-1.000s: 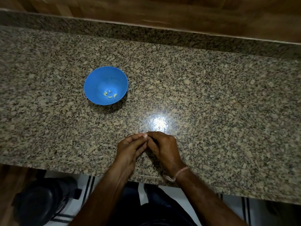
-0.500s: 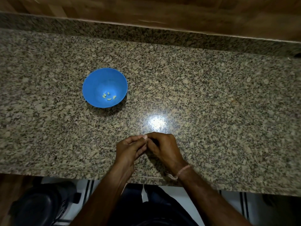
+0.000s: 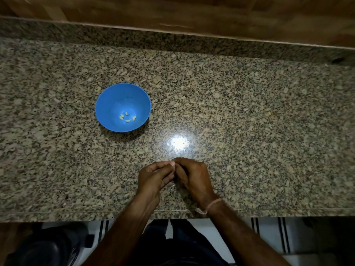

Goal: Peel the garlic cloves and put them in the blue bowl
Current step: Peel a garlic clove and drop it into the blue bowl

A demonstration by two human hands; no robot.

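Lower centre, the left hand [image 3: 155,176] and right hand [image 3: 193,178] meet with fingertips curled, pinching a tiny pale garlic clove [image 3: 172,163] that is mostly hidden. Upper left on the glossy speckled granite counter [image 3: 249,112], a smooth round blue bowl [image 3: 107,104] holds small curved peeled cloves [image 3: 127,118].

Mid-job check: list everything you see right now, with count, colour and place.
counter: one, speckled granite, spans the view
blue bowl: one, blue, on the counter left of centre
peeled cloves: four or five, pale yellow, in the bowl's bottom
wooden panel: one, brown, behind the counter
dark object: one, black, below the counter at lower left, unclear
wrist thread: one, pinkish, right wrist
hands: left hand, right hand, fingertips meeting over the counter's near edge; what they hold is hidden
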